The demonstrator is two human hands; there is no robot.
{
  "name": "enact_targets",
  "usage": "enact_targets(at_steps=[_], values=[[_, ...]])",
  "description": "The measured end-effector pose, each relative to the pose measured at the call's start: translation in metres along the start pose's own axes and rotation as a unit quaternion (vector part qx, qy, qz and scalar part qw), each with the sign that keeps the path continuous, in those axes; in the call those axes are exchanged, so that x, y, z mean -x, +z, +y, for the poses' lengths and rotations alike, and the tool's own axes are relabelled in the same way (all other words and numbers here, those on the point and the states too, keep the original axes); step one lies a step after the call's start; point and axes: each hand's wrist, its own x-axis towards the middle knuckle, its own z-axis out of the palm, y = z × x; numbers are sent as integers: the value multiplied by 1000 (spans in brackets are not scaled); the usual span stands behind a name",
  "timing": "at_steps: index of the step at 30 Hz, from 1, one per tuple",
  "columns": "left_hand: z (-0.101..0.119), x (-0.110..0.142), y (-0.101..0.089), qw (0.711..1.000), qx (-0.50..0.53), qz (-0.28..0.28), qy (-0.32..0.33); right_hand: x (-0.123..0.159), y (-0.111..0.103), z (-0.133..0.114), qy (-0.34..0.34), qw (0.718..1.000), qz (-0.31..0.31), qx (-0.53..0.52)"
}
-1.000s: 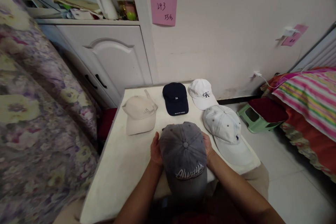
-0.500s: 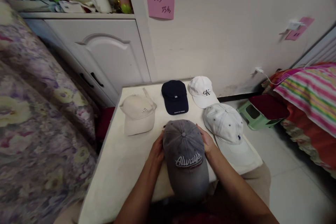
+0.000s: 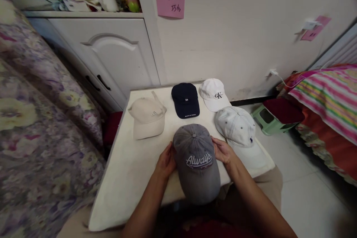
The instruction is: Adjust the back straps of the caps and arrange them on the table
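Between my two hands is a grey baseball cap (image 3: pixel 195 163) with white "Always" lettering, its brim toward me. My left hand (image 3: pixel 166 160) grips the cap's left side, and my right hand (image 3: pixel 221 149) grips its right side. The fingers curl in under the edge, partly hidden. Beyond it on the table lie a beige cap (image 3: pixel 147 117) at left, a navy cap (image 3: pixel 185 98) in the middle and a white cap (image 3: pixel 214 93) with black letters. A pale washed-denim cap (image 3: pixel 237 126) lies just right of my right hand.
The caps rest on a cream-topped table (image 3: pixel 122 186) against the wall. Left stand a floral curtain (image 3: pixel 41 119) and a white cabinet (image 3: pixel 111 52). A green stool (image 3: pixel 269 119) and a bed with a striped cover (image 3: pixel 329 93) are on the right.
The grey cap stays between both hands, with its brim drawn slightly up and its lettering a little higher. The whole view has shifted slightly; the other caps lie as before.
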Motion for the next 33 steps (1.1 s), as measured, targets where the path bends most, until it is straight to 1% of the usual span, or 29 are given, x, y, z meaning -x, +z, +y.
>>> enact_targets(at_steps=[5,9,12,15,19,23,25,29,33], values=[[-5,-6,8,999,-31,14,-2,-6,-3,4,-31,999,21,39],[-9,-12,15,998,-55,23,-2,-9,1,3,-37,996,36,69],[-10,-11,13,997,-67,29,10,-4,7,4,-44,994,50,88],[-12,-2,5,997,-71,32,23,10,10,7,-61,990,73,105],[-20,14,-8,996,-75,39,27,44,9,15,-79,982,113,132],[-28,20,-11,994,-84,48,45,72,7,26,-90,971,152,160],[-31,19,-9,993,-88,50,55,78,7,30,-103,965,168,174],[-34,18,-2,991,-97,56,71,82,8,35,-130,952,193,199],[-37,23,-1,989,-109,66,72,87,11,34,-133,945,201,220]])
